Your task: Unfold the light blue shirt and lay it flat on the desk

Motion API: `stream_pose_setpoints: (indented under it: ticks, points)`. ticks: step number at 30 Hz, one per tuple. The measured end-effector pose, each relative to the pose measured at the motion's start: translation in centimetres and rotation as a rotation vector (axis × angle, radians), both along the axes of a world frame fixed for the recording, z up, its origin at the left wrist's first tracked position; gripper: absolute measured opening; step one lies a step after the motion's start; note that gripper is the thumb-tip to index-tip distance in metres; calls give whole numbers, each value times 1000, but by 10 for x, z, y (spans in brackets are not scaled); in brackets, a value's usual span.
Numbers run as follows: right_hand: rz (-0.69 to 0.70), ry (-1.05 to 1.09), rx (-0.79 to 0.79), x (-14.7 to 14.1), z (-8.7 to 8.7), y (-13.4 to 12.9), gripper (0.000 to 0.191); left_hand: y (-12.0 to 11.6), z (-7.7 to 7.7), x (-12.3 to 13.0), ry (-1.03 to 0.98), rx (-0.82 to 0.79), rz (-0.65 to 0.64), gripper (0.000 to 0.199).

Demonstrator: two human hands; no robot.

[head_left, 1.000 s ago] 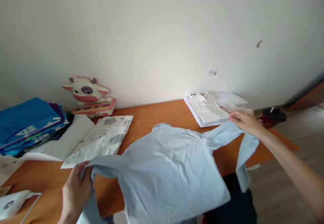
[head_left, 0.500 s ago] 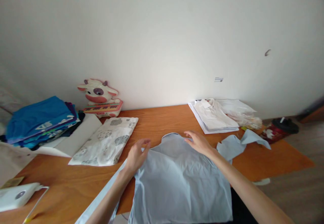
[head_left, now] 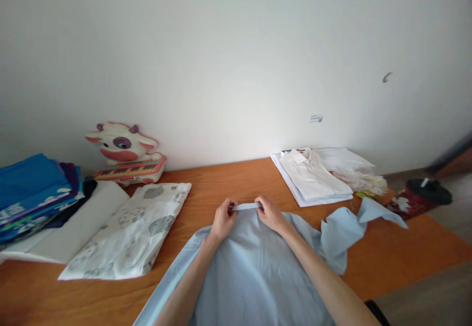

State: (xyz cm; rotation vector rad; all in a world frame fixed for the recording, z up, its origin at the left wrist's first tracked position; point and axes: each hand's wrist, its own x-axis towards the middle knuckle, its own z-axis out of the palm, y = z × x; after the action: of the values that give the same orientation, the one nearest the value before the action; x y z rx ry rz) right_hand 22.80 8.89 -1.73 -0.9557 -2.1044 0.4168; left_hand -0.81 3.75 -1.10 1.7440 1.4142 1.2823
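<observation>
A light blue shirt [head_left: 258,267] lies spread over the wooden table's near edge, its collar at the far end. My left hand [head_left: 224,218] pinches the left end of the collar. At the collar's right end, my right hand [head_left: 271,213] is closed on the fabric. Between the two hands the collar band shows as a narrow, slightly raised strip. One sleeve lies crumpled to the right of my right arm; the other runs down to the left, partly behind my left forearm.
On the left are blue folded clothes [head_left: 33,188], a cow-shaped toy keyboard [head_left: 127,156] and a patterned folded cloth [head_left: 136,227]. White folded shirts [head_left: 313,176], a plastic bag [head_left: 363,181] and a dark red cup [head_left: 416,198] stand at the right.
Both hands have moved closer together and closed on the collar, which is now pulled into a narrower strip. The view has shifted slightly, with the left-hand items further left.
</observation>
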Motion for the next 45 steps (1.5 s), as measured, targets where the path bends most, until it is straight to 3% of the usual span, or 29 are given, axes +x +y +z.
stream_pose_setpoints:
  ticks: [3, 8, 12, 20, 24, 27, 32, 34, 37, 41, 45]
  points:
    - [-8, 24, 33, 5, -1, 5, 28, 9, -2, -3, -117, 18, -28, 22]
    - [-98, 27, 49, 6, -10, 12, 34, 19, -2, -1, 41, 87, 45, 17]
    - [-222, 67, 15, 7, -13, 15, 28, 30, 0, 5, 14, 99, 125, 12]
    - [-308, -54, -72, 13, 1, 11, 15, 25, -1, 14, 329, 37, 94, 30]
    - [-196, -71, -118, 16, 3, 9, 52, 30, -3, 11, 256, 54, 127, 46]
    - [-102, -89, -119, 20, 5, 7, 70, 33, -1, 10, 252, -6, 56, 40]
    - [-71, -30, -99, 21, 1, 4, 57, 33, 2, 5, 59, -48, -116, 25]
    - [-93, -3, -120, 22, -2, 4, 53, 34, 2, -1, -90, -136, -243, 22]
    - [-75, 67, -205, 25, -6, 5, 45, 36, 2, -10, -254, -291, -380, 31]
    - [34, 164, -352, 30, -2, 4, 25, 40, 3, -14, -319, -373, -345, 43]
    - [65, 166, -407, 32, 10, 5, 40, 41, 6, -12, -250, -321, -339, 41]
